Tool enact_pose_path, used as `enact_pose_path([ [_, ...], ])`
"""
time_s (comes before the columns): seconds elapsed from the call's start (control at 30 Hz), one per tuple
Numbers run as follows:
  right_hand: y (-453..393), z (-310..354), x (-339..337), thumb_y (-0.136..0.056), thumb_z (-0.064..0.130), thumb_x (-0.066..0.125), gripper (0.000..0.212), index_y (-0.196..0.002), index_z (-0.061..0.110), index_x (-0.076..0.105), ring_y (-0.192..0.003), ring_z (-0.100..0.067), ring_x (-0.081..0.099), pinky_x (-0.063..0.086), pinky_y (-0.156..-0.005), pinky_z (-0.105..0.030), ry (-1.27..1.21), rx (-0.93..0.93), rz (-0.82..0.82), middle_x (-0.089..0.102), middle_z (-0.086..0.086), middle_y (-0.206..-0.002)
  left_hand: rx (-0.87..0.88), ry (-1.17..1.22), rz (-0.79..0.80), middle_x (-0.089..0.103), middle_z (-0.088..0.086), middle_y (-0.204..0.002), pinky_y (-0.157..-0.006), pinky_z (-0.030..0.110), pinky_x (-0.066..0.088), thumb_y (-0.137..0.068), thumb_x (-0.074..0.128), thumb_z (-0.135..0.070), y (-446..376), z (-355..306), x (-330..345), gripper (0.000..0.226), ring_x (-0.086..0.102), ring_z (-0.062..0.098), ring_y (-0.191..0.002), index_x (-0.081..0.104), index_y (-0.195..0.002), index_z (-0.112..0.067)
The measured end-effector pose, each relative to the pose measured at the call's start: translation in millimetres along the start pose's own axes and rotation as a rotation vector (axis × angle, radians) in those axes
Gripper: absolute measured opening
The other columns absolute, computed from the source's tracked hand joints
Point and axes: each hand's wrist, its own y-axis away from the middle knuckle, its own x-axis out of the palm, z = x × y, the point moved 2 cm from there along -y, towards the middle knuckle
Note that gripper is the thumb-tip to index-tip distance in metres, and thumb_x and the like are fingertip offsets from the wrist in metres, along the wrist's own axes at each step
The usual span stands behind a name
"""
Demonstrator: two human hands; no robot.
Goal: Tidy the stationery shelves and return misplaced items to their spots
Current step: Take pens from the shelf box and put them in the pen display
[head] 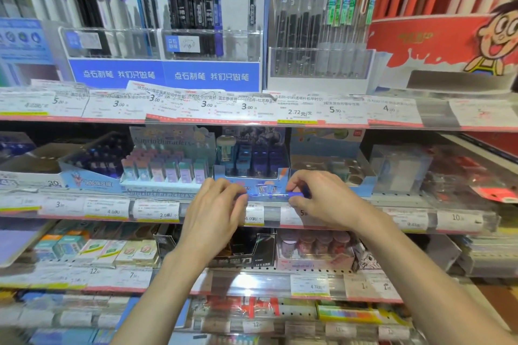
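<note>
A stationery shop's shelving fills my view: pens hang in clear racks along the top, price tags line every shelf edge (pixel 168 117), and the middle shelf carries display boxes of small items. In front of the blue display box (pixel 252 179) on that middle shelf, I have both hands on a small blue pen-like item (pixel 294 195); it is blurred, so I cannot say exactly what it is. It lies horizontally, its long axis running left to right along the shelf front, just above the row of price tags. I cannot tell which end is the tip. My right hand (pixel 322 196) pinches its right end, fingers closed on it with thumb below and forefinger on top. My left hand (pixel 215 204) curls its fingers at the left end; whether they actually grip it or only steady it, I cannot tell, since the knuckles hide the contact. I judge the thing light, rigid and smooth plastic, likely slippery in a loose pinch and not fragile. Holding it near both ends, as now, seems sound for turning it; a single grip at mid-length would suit dropping it into a slot in the box behind.
</note>
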Motion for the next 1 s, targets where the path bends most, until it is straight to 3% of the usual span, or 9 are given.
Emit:
enact_pose_path([
  [0.2,1,0,-1,-0.088,0.027,0.068,0.016,-0.104,0.026,0.07,-0.065,0.006,0.048,0.037,-0.07,-0.024,-0.025,0.01,-0.046,0.055,0.021,-0.073,-0.001,0.086,-0.013,0.051,-0.012,-0.097,-0.074,0.032,0.048,-0.095,0.059,-0.039,0,-1,-2,0.023,0.049,0.011,-0.099,0.066,-0.111,-0.023],
  [0.4,3,-1,-1,-0.087,0.028,0.07,0.008,-0.094,0.031,0.067,-0.066,0.006,0.049,0.031,-0.059,-0.011,-0.06,-0.001,-0.069,0.055,0.023,-0.073,0.009,0.135,-0.044,0.052,-0.014,-0.102,-0.066,0.024,0.043,-0.091,0.066,-0.036,-2,-1,-7,0.015,0.049,0.005,-0.088,0.062,-0.102,-0.027],
  [0.5,4,-1,-2,-0.088,0.03,0.07,0.009,-0.091,0.035,0.063,-0.067,0.006,0.048,0.03,-0.06,-0.01,-0.068,-0.005,-0.077,0.054,0.024,-0.073,0.046,0.137,-0.059,0.057,-0.017,-0.093,-0.069,0.023,0.04,-0.091,0.066,-0.035,-5,-1,-9,0.014,0.046,0.004,-0.084,0.062,-0.101,-0.026],
  [0.63,4,1,-7,-0.09,0.029,0.068,0.005,-0.094,0.031,0.067,-0.064,0.005,0.047,0.029,-0.058,-0.013,-0.08,0.006,-0.1,0.051,0.025,-0.069,0.063,0.161,-0.035,0.057,-0.014,-0.096,-0.072,0.025,0.046,-0.092,0.065,-0.038,-8,1,-10,0.022,0.049,0.005,-0.087,0.067,-0.108,-0.024],
  [0.8,3,10,-13,-0.092,0.028,0.067,0.008,-0.1,0.028,0.07,-0.062,0.007,0.046,0.029,-0.058,-0.009,-0.056,-0.016,-0.148,0.044,0.026,-0.062,0.049,0.327,-0.029,0.055,-0.014,-0.093,-0.069,0.016,0.04,-0.09,0.068,-0.036,-11,8,-17,0.015,0.054,0.007,-0.08,0.071,-0.101,-0.025],
  [0.87,3,18,-12,-0.092,0.029,0.066,0.011,-0.103,0.028,0.068,-0.066,0.008,0.044,0.03,-0.061,-0.011,-0.035,-0.027,-0.145,0.043,0.026,-0.066,0.036,0.384,-0.022,0.055,-0.014,-0.093,-0.069,0.013,0.037,-0.089,0.07,-0.033,-12,14,-23,0.011,0.055,0.01,-0.081,0.071,-0.098,-0.026],
  [1.0,0,44,-7,-0.09,0.028,0.065,0.016,-0.106,0.03,0.067,-0.071,0.004,0.046,0.041,-0.072,-0.028,-0.013,-0.072,-0.139,0.054,0.017,-0.083,0.042,0.456,-0.018,0.06,-0.015,-0.091,-0.071,0.014,0.039,-0.089,0.071,-0.03,-12,31,-41,0.007,0.058,0.012,-0.082,0.07,-0.096,-0.026],
])
